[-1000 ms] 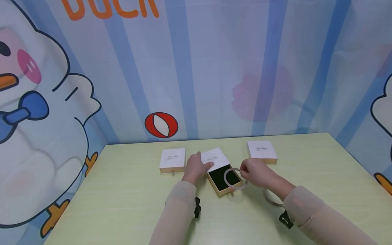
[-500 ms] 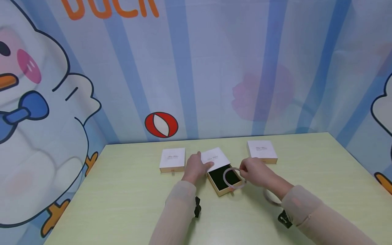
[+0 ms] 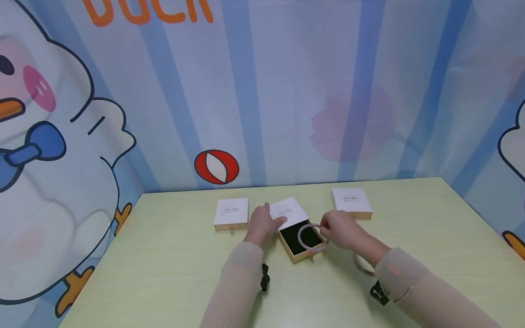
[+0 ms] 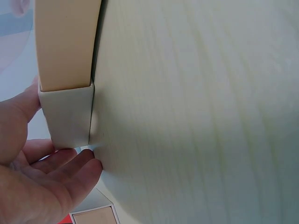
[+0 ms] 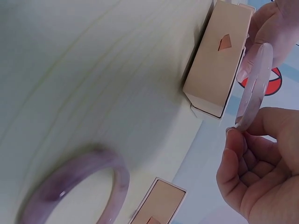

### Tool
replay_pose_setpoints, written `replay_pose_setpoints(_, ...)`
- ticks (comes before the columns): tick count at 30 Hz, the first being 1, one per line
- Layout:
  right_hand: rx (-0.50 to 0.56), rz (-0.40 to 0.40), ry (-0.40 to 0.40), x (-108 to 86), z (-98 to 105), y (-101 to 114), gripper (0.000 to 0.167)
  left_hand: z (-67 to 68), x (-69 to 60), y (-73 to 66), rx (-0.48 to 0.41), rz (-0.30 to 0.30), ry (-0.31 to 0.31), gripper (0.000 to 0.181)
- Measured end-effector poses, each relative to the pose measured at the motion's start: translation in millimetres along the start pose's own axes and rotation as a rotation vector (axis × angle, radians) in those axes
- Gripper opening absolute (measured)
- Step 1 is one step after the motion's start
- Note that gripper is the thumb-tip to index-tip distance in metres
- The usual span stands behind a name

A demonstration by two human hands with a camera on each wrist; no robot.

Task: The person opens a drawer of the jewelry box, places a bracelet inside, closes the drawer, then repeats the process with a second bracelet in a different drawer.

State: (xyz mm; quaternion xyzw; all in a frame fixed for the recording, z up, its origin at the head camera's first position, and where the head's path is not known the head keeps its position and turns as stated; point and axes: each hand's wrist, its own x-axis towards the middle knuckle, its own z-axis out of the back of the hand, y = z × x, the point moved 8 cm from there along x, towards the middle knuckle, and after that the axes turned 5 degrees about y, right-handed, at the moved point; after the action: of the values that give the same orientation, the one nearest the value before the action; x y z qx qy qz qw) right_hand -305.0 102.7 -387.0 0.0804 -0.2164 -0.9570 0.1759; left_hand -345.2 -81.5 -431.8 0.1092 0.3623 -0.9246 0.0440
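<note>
In the head view a drawer-style gift box stands at an angle, its dark-lined tray pulled partly out of the white sleeve. My left hand holds the sleeve from the left, thumb on top. The left wrist view shows the fingers curled against the sleeve's end. Between thumb and index finger, my right hand pinches a pale lilac bangle, tilted up over the tray. A second, purple-marbled bangle lies on the table, partly hidden in the head view by the right arm.
Two more white-topped boxes, pushed closed, stand on the pale wooden table: a left box and a right box. A cartoon-printed backdrop rises along the table's back edge.
My right hand has shifted very slightly left with the bangle, further over the tray. The left hand and the boxes hold their places.
</note>
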Motion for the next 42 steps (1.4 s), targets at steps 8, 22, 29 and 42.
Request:
replay_pose_setpoints(8, -0.007, -0.011, -0.005, 1.3, -0.3, -0.9, 0.013, -0.6, 0.9, 0.6, 0.009, 0.004, 0.0, 0.077)
replay_pose_setpoints(22, -0.011, -0.038, -0.006, 4.7, -1.3, -2.4, 0.014, -0.4, 1.1, -0.8, 0.021, -0.004, 0.003, 0.078)
replay_pose_setpoints(29, -0.013, -0.079, 0.01, 7.2, -3.5, -4.3, 0.014, -0.2, 0.3, -1.5, 0.03, -0.006, 0.003, 0.078)
replay_pose_setpoints(42, -0.026, -0.084, 0.014, 8.7, -5.1, -3.4, 0.014, -1.2, 1.4, -1.2, 0.031, -0.002, 0.0, 0.078)
